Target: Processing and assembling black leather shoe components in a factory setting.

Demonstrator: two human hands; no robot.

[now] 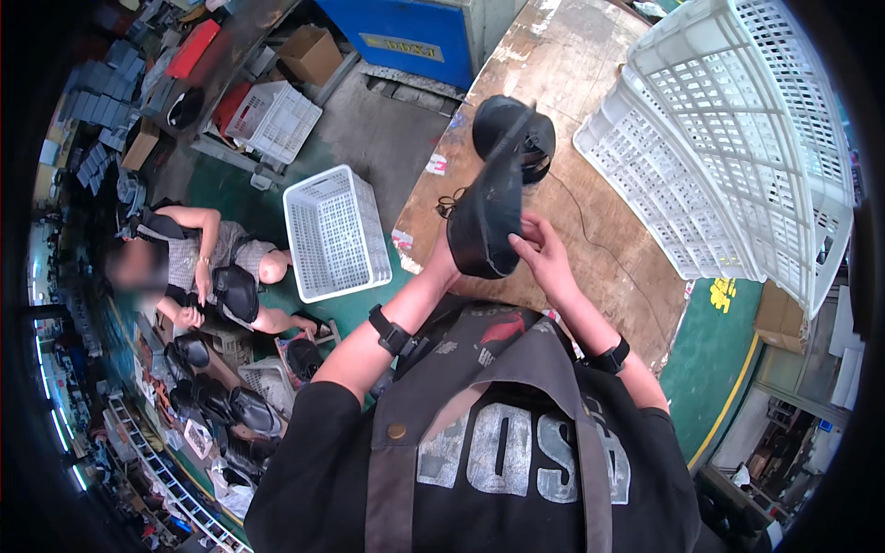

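A black shoe (481,219) is held up in front of my chest, over the near part of the wooden table. My left hand (444,258) grips its left side, the fingers mostly hidden behind it. My right hand (542,247) holds the right side, with the thumb pressed on the black surface. Dark laces (448,203) stick out at the shoe's left. Just beyond it, a second black shoe (496,122) rests on the tabletop, partly covered by the held one.
The wooden table (613,304) carries a thin cord (583,217). White plastic crates (664,157) lean along its right side. A white basket (336,235) stands on the floor at left. Beyond it a seated person (207,263) handles a black shoe, near several more shoes (217,396).
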